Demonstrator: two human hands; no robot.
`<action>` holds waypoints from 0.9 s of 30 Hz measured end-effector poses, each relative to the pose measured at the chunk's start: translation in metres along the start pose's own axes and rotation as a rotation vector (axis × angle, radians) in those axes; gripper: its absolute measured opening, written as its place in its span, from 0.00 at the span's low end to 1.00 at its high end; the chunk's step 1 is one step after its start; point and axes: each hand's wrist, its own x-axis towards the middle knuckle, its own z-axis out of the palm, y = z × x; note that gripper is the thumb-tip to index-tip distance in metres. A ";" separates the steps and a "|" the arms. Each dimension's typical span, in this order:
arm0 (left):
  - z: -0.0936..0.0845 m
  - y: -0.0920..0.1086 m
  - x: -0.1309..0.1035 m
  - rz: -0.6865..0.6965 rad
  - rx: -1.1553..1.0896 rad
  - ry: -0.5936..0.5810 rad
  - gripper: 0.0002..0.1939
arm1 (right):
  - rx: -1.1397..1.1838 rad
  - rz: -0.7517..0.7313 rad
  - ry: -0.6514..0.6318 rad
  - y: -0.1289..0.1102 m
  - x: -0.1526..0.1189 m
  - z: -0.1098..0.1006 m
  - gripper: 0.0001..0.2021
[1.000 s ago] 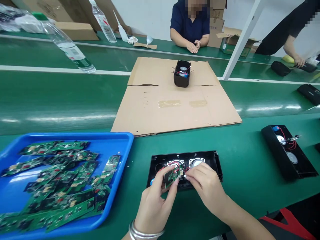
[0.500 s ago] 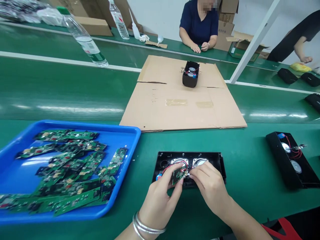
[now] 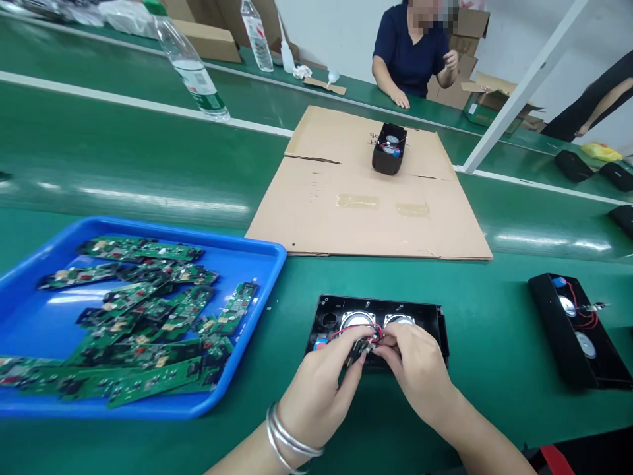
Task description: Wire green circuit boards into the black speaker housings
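- The left hand [image 3: 319,386], ringed by bangles [image 3: 287,439], is nearly closed, thumb and fingers pinching a small board [image 3: 356,353] over the case.
- The board sits tilted, almost edge-on; gripping it by its edges, clear of the parts, seems best.
- Red wires [image 3: 378,330] loop up beside it; keeping them slack should spare their joints.
- The right hand [image 3: 418,359] is pinched at the wires by the board's right end; its fingertips hide exactly what they grip. Both wrists low and steady, with a straight push rather than a twist, would suit such small parts.
- The case [image 3: 430,316], holding two speakers [image 3: 357,321], lies open under the hands, midway along the table [image 3: 395,429].
- At the table's left end, a blue tray [image 3: 30,330] bears a heap of boards [image 3: 153,382].
- Cardboard [image 3: 386,231] crosses the table's far edge, with another open case [image 3: 389,161] near its far edge.
- Beyond, bottles [image 3: 198,82] stand leftward; a person [image 3: 408,53] in navy sits opposite.
- A white post [image 3: 527,82] slants up on the right.
- Toward the table's right end lies a third case [image 3: 558,343], wired inside.
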 end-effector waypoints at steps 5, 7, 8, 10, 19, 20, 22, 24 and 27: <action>0.001 0.000 0.002 0.025 -0.001 -0.003 0.14 | 0.075 0.009 -0.020 0.001 0.002 0.001 0.09; 0.001 0.001 0.002 0.007 -0.001 -0.025 0.14 | 0.110 0.047 -0.066 0.001 0.004 0.000 0.09; 0.001 0.001 0.001 0.003 0.004 -0.038 0.14 | 0.125 0.072 -0.090 0.001 0.005 -0.001 0.09; 0.000 0.001 0.000 0.007 0.015 -0.061 0.15 | 0.127 0.108 -0.117 0.002 0.006 -0.001 0.09; -0.005 0.003 0.003 -0.033 -0.009 -0.079 0.12 | 0.090 0.051 -0.280 0.008 0.006 -0.014 0.10; -0.006 0.003 0.001 -0.048 0.003 -0.071 0.12 | 0.061 0.055 -0.324 0.010 0.005 -0.020 0.14; -0.008 0.002 -0.003 -0.079 0.040 -0.032 0.11 | -0.025 0.076 -0.369 0.016 0.002 -0.032 0.19; -0.009 -0.002 -0.008 -0.095 0.078 0.022 0.09 | -0.059 0.117 -0.355 0.021 -0.001 -0.042 0.18; -0.011 -0.006 -0.011 -0.107 0.113 0.046 0.09 | -0.047 0.155 -0.283 0.027 -0.004 -0.048 0.19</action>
